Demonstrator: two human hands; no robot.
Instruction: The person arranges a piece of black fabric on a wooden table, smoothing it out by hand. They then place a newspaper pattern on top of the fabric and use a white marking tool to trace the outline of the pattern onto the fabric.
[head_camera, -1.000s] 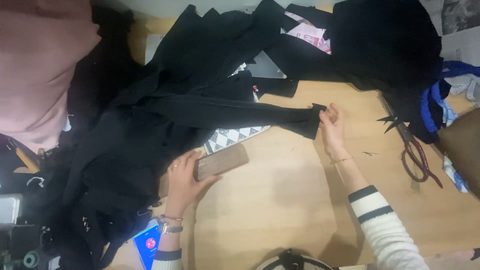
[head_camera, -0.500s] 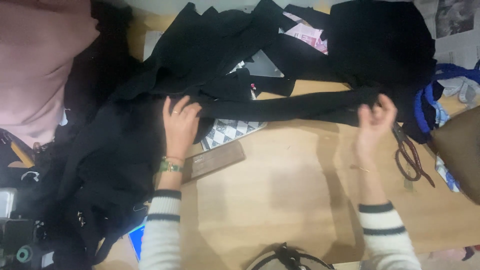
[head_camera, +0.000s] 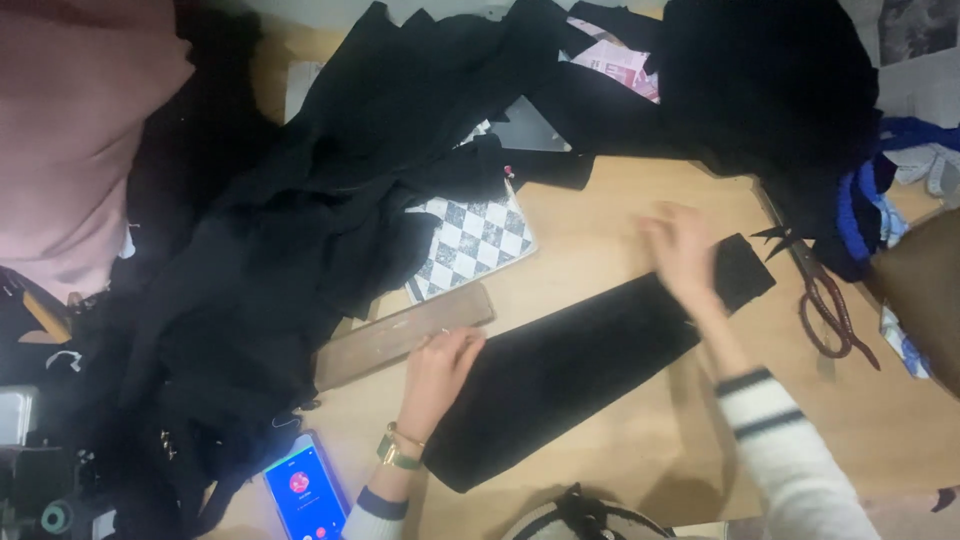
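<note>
Both hands flatten a strip of black cloth on the wooden surface.

The black cloth strip (head_camera: 580, 370) lies slantwise across the surface (head_camera: 600, 250), its far end toward the scissors (head_camera: 820, 290). The left hand (head_camera: 440, 370) rests on the near end with fingers spread flat, gripping nothing; the right hand (head_camera: 685, 250) is blurred over the far end, seemingly open, though I cannot tell for sure. To smooth it well, I'd keep the left palm pinning while the right sweeps outward. A wooden ruler (head_camera: 400, 335) lies just beside the left hand, a chequered board (head_camera: 470, 240) beyond, a phone (head_camera: 300, 490) near the wrist.
</note>
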